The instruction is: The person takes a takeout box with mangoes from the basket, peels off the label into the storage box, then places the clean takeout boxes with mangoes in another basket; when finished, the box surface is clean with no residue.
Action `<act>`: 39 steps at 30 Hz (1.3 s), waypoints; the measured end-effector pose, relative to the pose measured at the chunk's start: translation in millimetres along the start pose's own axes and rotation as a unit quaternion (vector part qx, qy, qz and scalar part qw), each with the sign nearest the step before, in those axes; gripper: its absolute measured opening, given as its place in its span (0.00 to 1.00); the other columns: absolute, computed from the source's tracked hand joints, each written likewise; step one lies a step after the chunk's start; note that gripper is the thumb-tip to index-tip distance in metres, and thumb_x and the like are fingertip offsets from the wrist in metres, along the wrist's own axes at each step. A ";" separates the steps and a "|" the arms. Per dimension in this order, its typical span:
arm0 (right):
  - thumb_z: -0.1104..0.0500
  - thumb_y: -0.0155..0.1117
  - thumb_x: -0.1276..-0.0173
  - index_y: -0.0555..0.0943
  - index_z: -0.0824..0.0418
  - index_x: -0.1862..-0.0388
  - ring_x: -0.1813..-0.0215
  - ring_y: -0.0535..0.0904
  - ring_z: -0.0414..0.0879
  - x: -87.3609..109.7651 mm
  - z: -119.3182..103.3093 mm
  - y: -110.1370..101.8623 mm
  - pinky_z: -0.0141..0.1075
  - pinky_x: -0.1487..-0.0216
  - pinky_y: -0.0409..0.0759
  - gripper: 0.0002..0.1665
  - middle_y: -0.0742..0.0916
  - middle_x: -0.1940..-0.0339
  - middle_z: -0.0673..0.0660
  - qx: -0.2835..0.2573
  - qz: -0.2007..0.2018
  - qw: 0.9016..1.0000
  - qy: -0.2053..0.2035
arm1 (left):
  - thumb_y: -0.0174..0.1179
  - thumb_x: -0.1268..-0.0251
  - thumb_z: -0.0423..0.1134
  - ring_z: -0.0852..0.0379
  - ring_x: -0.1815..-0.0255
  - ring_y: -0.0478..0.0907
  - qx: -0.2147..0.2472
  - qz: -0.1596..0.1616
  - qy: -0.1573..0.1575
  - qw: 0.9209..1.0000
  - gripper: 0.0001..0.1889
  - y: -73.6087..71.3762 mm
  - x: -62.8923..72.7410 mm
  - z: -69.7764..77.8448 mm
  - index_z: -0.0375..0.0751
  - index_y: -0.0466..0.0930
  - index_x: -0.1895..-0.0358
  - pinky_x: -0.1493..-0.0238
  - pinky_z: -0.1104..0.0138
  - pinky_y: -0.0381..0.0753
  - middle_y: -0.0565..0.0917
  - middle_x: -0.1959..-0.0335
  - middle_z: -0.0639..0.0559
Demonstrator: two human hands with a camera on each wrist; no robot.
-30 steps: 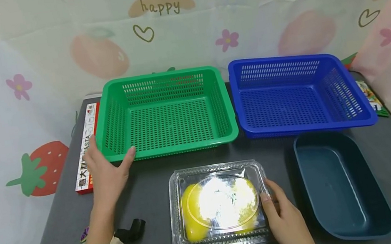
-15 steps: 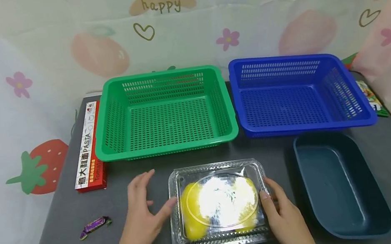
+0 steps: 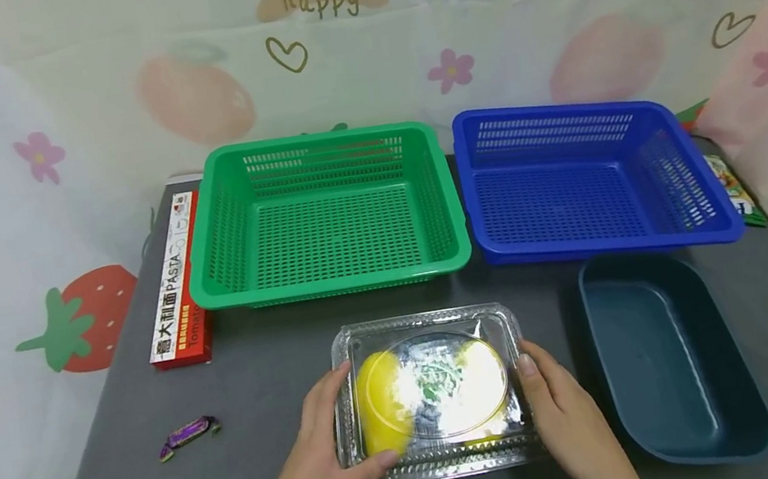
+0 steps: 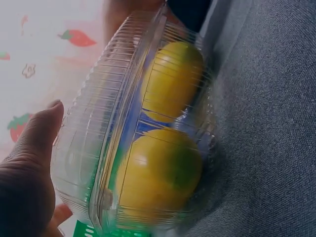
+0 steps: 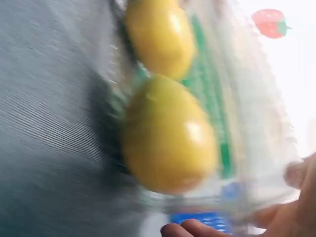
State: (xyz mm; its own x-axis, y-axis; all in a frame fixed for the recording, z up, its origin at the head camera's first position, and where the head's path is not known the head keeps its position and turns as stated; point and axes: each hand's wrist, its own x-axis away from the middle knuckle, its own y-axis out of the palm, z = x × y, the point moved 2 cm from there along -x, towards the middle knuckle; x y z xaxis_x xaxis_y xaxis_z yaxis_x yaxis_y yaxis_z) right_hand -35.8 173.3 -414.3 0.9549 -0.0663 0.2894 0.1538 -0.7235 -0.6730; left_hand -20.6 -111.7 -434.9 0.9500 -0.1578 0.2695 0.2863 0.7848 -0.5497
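Note:
A clear plastic clamshell box [image 3: 455, 465] with a ribbed rim lies closed at the front middle of the table. Through its walls show yellow, egg-shaped fruits [image 4: 163, 173], and glare hides part of the lid in the head view. My left hand [image 3: 316, 461] holds the box's left side, thumb over the front left corner and fingers along the edge. On the opposite side, my right hand [image 3: 570, 414] grips the right edge, its thumb by the lid's rim. The right wrist view is blurred, with the fruit [image 5: 170, 136] large in the middle.
Behind the box stand a green basket [image 3: 331, 287] and a blue basket [image 3: 608, 246]. A dark teal tub [image 3: 679, 369] is close on the right. At left lie a red-and-white pasta box [image 3: 176, 291] and a purple-wrapped candy [image 3: 188, 436]; a green packet [image 3: 734, 191] lies far right.
My left hand has come from beside the green basket and pasta box to the left side of the clamshell box, uncovering the candy. My right hand has stayed on the box's right edge.

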 end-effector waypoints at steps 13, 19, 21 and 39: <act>0.54 0.62 0.31 0.79 0.54 0.43 0.50 0.78 0.49 -14.8 -57.0 -19.5 0.47 0.52 0.78 0.18 0.82 0.51 0.54 0.139 0.038 0.959 -0.243 | 0.68 0.53 0.65 0.37 0.32 0.62 0.020 -0.016 -0.026 0.999 0.54 0.9 -2.2 -0.7 0.78 0.38 0.27 0.43 0.37 0.68 0.54 0.26 0.43; 0.52 0.64 0.33 0.81 0.47 0.46 0.54 0.80 0.41 -20.9 -76.0 -3.3 0.39 0.55 0.80 0.16 0.84 0.53 0.46 0.190 -0.044 0.936 -0.294 | 0.68 0.52 0.64 0.38 0.34 0.64 0.025 -0.017 -0.016 0.999 0.53 2.7 -2.7 -1.2 0.79 0.38 0.28 0.45 0.38 0.70 0.57 0.28 0.44; 0.52 0.65 0.34 0.82 0.48 0.48 0.54 0.81 0.41 -22.8 -80.1 -0.3 0.39 0.55 0.80 0.16 0.84 0.53 0.46 0.197 -0.056 0.930 -0.306 | 0.68 0.52 0.64 0.38 0.34 0.64 0.027 -0.017 -0.014 0.999 0.53 3.6 -3.6 -1.1 0.79 0.38 0.28 0.46 0.38 0.70 0.57 0.29 0.44; 0.53 0.65 0.34 0.82 0.49 0.48 0.70 0.76 0.33 -27.6 -81.5 15.4 0.34 0.64 0.78 0.16 0.85 0.64 0.44 0.217 -0.093 0.914 -0.330 | 0.68 0.50 0.63 0.38 0.31 0.61 0.035 -0.011 0.002 0.999 0.52 5.7 -5.5 -3.7 0.79 0.38 0.28 0.45 0.37 0.69 0.57 0.29 0.44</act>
State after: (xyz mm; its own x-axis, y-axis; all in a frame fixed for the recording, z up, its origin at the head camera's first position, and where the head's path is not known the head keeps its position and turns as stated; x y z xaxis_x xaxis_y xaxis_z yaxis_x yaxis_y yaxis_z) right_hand -80.5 107.9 -377.1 0.8244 0.5638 0.0495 0.2791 -0.3288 -0.9022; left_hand -23.7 -108.6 -442.5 0.9438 -0.1781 0.2784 0.2984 0.8214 -0.4861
